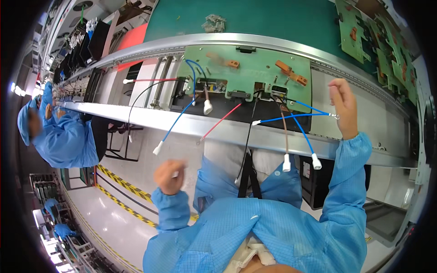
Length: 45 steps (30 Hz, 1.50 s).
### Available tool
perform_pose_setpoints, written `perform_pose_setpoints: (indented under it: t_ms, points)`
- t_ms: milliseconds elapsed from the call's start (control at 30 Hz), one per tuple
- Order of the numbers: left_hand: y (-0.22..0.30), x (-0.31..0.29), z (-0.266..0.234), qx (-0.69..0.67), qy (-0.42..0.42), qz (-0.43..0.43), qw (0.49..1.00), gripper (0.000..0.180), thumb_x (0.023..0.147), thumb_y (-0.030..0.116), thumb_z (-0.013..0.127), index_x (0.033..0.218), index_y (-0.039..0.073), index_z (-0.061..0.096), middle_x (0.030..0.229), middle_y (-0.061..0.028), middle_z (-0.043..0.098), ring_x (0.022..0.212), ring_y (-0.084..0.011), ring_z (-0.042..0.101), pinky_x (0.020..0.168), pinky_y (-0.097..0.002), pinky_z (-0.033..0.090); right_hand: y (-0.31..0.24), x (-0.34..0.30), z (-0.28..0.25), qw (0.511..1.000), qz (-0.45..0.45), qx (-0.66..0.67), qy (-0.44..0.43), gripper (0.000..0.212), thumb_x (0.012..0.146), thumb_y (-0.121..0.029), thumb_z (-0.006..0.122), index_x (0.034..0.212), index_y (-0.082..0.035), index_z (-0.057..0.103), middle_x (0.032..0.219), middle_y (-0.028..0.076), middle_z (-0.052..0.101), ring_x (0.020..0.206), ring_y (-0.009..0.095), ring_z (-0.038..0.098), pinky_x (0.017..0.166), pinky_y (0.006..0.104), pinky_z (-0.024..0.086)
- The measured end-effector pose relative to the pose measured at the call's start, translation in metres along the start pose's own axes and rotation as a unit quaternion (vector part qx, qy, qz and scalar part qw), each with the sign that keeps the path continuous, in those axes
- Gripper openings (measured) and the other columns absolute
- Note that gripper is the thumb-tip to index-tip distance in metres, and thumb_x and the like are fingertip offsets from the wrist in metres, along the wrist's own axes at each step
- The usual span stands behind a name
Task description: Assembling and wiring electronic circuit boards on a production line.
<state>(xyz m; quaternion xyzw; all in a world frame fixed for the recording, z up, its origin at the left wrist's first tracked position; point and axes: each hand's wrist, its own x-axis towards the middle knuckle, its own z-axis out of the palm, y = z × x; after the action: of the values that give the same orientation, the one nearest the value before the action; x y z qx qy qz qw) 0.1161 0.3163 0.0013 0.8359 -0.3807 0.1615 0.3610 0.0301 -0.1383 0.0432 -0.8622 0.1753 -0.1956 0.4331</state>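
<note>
In front of me a green fixture board lies across the rail line. Several wires run out of it toward me: blue wires with white terminals, a red wire, black wires and brown ones. My left hand, fingers curled and smeared by motion, hangs in front of the near rail, away from the wires. My right hand is raised at the board's right side, fingers pressed together. Beside its palm are the metal ring ends of two blue wires; what the fingertips hold, if anything, is hidden.
A near metal rail runs between me and the board. Small metal parts are heaped on the green bench behind. More green boards stand at the far right. A co-worker in blue works at the left.
</note>
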Motion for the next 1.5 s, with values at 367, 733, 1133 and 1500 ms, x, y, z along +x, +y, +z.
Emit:
perform_pose_setpoints:
  t_ms: [367,733,1133,1500]
  points:
    - [0.095,0.122,0.155,-0.275,-0.066,-0.185,0.941,0.058,0.077,-0.002,0.069,0.13,0.013,0.052,0.08,-0.0049,0.062,0.068,-0.0193,0.06,0.064,-0.0287,0.05,0.017,-0.028,0.043,0.99,-0.119,0.069,0.022,0.041,0.076,-0.004,0.07,0.115,-0.002,0.057,0.087,0.001,0.054,0.076,0.007,0.045,0.066,0.0215,0.038]
    - [0.094,0.149,0.195,-0.208,-0.095,0.153,0.961,0.032,0.077,0.007,0.068,0.109,0.007,0.062,0.079,-0.0108,0.054,0.075,-0.0291,0.056,0.063,-0.0392,0.046,0.02,0.015,0.05,0.992,-0.095,0.058,0.065,0.014,0.083,-0.006,0.069,0.096,-0.002,0.068,0.074,0.004,0.064,0.065,0.008,0.057,0.055,0.0222,0.042]
    - [0.086,0.237,0.226,-0.207,0.028,0.112,0.971,0.01,0.086,0.006,0.06,0.095,0.004,0.064,0.079,-0.0123,0.056,0.072,-0.0317,0.058,0.064,-0.0374,0.045,0.019,0.056,0.05,0.991,-0.121,0.028,0.052,0.014,0.087,-0.012,0.063,0.092,-0.001,0.071,0.073,0.008,0.068,0.064,0.011,0.063,0.055,0.0246,0.044]
    - [0.079,0.272,0.231,-0.213,-0.096,0.077,0.969,0.012,0.084,0.014,0.062,0.085,0.002,0.064,0.071,-0.0165,0.063,0.066,-0.0342,0.06,0.06,-0.0387,0.046,0.023,0.078,0.062,0.99,-0.104,0.087,0.033,0.017,0.088,-0.016,0.064,0.09,0.0,0.069,0.064,0.002,0.063,0.057,0.004,0.05,0.051,0.0227,0.036]
